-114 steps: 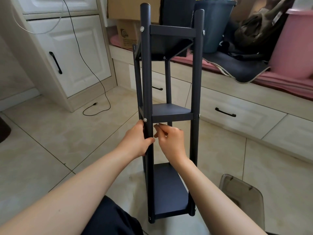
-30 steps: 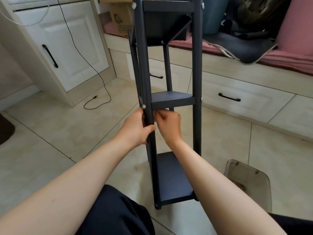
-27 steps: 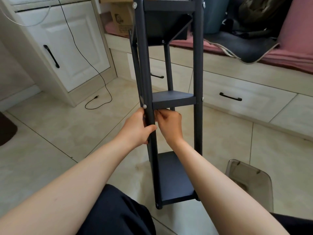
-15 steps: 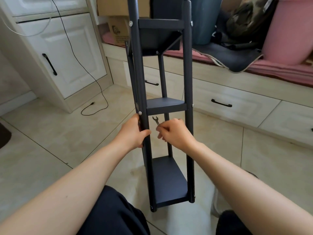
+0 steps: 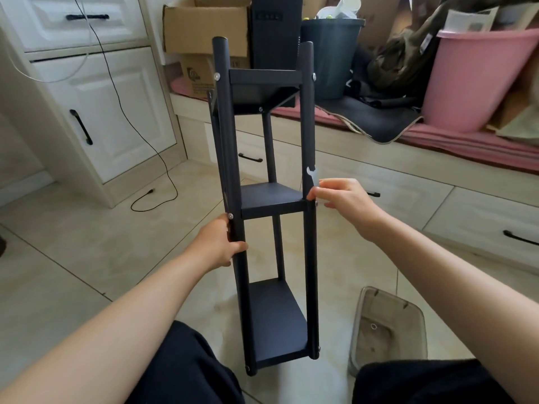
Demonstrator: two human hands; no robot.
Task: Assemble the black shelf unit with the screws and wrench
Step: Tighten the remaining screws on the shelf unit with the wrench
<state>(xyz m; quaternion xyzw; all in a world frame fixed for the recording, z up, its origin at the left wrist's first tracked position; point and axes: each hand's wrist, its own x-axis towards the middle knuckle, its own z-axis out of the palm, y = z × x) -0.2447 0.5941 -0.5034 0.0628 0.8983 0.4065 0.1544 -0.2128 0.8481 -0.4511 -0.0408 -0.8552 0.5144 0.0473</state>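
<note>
- Head view: your left hand is wrapped round the front-left post of the black shelf unit, just under the screw at the middle shelf. That grip looks meant to keep the frame steady while the other hand works.
- Your right hand pinches a small wrench in curled fingers, its open end pointing up beside the front-right post, level with the middle shelf. I judge you are lining it up for the fastener at that right-hand joint; the wrench is blurred, so whether it touches the post is unclear.
- The unit stands upright on the tiled floor between your knees: three flat shelves, round posts, all matte black, with silver screw heads showing at the top and middle joints. It looks nearly complete.
- A clear plastic tray sits on the floor just right of the base, a small ring inside it.
</note>
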